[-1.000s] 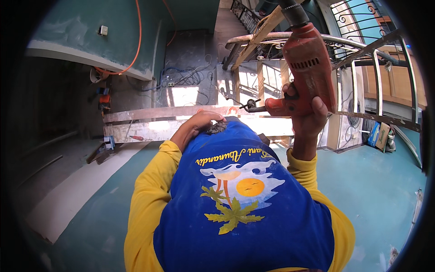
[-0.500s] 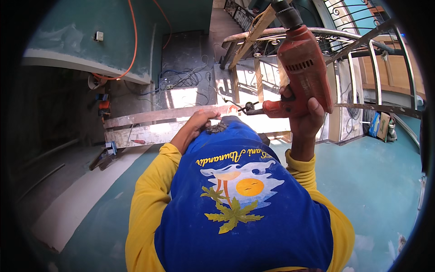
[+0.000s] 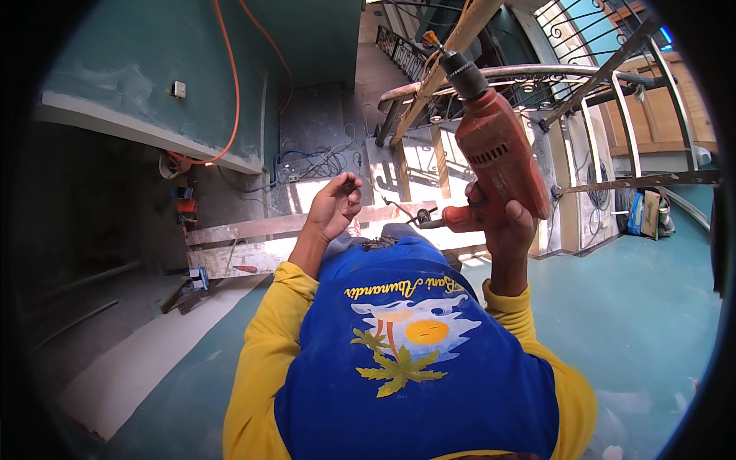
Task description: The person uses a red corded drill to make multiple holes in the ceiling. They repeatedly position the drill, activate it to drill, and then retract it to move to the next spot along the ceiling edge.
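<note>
My right hand (image 3: 502, 230) grips a red corded drill (image 3: 502, 146) by its handle, holding it upright with its black chuck (image 3: 465, 75) pointing away from me. A black key-like piece (image 3: 425, 217) hangs on the cord by the handle. My left hand (image 3: 335, 205) is raised left of the drill, fingers curled and pinched round something small and dark that I cannot make out. Below it, a clump of small dark pieces (image 3: 379, 244) rests at the hem of my blue shirt (image 3: 414, 406). My legs are mostly hidden behind the shirt.
A dusty plank (image 3: 230, 230) crosses in front of me. Beyond are tangled cables (image 3: 318, 162) on the floor, a green wall (image 3: 153, 77) with orange hose, a railing (image 3: 537, 73) with a slanted timber (image 3: 445, 61), and bags (image 3: 652, 215) at the right. Painted green flooring (image 3: 613, 307) surrounds me.
My left hand has lifted from the shirt hem and moved up, fingers pinched. The drill has lowered and tilted, bringing its whole chuck into view. The camera view has shifted slightly.
</note>
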